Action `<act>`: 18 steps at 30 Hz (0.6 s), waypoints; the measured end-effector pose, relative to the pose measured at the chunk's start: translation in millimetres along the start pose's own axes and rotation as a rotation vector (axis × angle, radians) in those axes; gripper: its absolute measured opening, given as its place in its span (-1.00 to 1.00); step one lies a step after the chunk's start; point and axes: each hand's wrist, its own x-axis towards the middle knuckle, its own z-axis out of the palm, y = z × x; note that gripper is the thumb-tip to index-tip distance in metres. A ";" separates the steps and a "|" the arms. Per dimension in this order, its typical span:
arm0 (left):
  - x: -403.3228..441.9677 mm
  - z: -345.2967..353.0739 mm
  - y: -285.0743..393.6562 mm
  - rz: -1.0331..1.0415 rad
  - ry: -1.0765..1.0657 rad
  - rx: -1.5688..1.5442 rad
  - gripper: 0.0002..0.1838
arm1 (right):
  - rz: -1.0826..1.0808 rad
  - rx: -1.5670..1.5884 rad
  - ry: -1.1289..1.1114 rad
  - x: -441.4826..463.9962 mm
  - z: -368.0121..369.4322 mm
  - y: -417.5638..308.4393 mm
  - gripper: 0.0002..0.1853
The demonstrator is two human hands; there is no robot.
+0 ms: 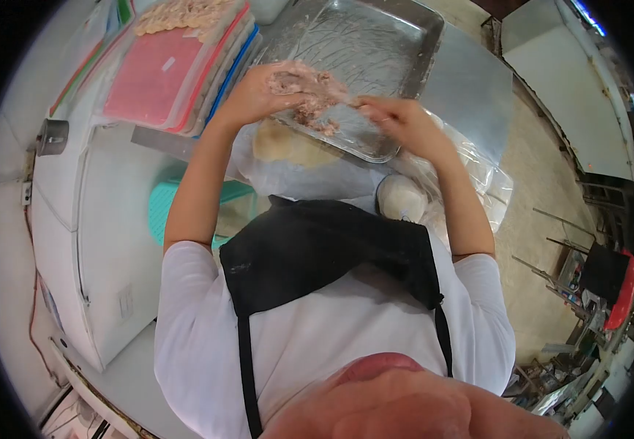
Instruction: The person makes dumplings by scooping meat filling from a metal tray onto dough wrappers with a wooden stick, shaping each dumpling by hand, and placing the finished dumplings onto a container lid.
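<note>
My left hand (252, 94) is curled around a lump of raw minced meat (308, 111), over the near left corner of a metal tray (394, 44). Pale smears of meat coat the tray's bottom. To the right, my right hand (403, 126) is closed, its fingertips pointing at the lump. Blur hides what it pinches, possibly a thin tool reaching the meat. Just below my hands, flat pale yellow rounds (287, 146), like dough wrappers, lie on white plastic.
Left of the tray stand stacked containers with a pink lid (145, 88), pale pieces lying on top. A teal basket (162, 211) is below my left forearm. A round white bundle (401, 197) and clear plastic packs (496, 194) sit by my right arm.
</note>
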 end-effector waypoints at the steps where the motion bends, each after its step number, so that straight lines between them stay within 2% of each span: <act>1: 2.5 1.5 -11.6 0.092 -0.004 0.062 -0.50 | -0.102 -0.003 0.024 2.9 17.1 8.6 -0.63; 2: 3.5 4.6 -21.2 0.181 -0.009 0.123 -0.53 | -0.052 -0.033 0.005 4.2 16.4 15.4 -0.63; 4: 8.4 11.9 -26.7 0.092 -0.016 0.207 -0.57 | 0.039 -0.092 -0.034 13.3 7.0 31.0 -0.62; 5: 9.9 15.2 -28.7 0.046 -0.021 0.251 -0.59 | -0.033 -0.127 0.017 16.4 1.7 42.3 -0.64; 8: 10.4 18.4 -35.4 -0.371 -0.003 -0.106 -0.61 | -0.001 -0.565 0.257 4.4 9.9 0.4 -0.70; 9: 11.3 19.5 -41.0 -0.370 -0.026 -0.103 -0.60 | -0.228 -0.529 0.399 7.4 28.0 19.0 -0.76; 12: 5.4 28.9 -56.9 -0.395 -0.077 -0.097 -0.54 | -0.091 -0.516 0.245 20.9 45.0 53.7 -0.76; 13: 0.7 30.4 -58.9 -0.417 -0.061 -0.089 -0.51 | 0.070 -0.841 0.149 19.6 34.4 51.9 -0.74; 14: -1.4 25.8 -61.5 -0.435 -0.038 -0.071 -0.49 | 0.097 -0.873 0.082 23.4 24.4 57.7 -0.75; 16: -10.4 18.1 -48.2 -0.268 -0.003 -0.011 -0.46 | 0.216 -0.902 -0.049 12.1 14.5 59.2 -0.75; 18: -11.2 6.8 -22.8 -0.103 0.078 -0.001 -0.45 | 0.240 -0.659 0.051 -2.0 -5.6 35.3 -0.71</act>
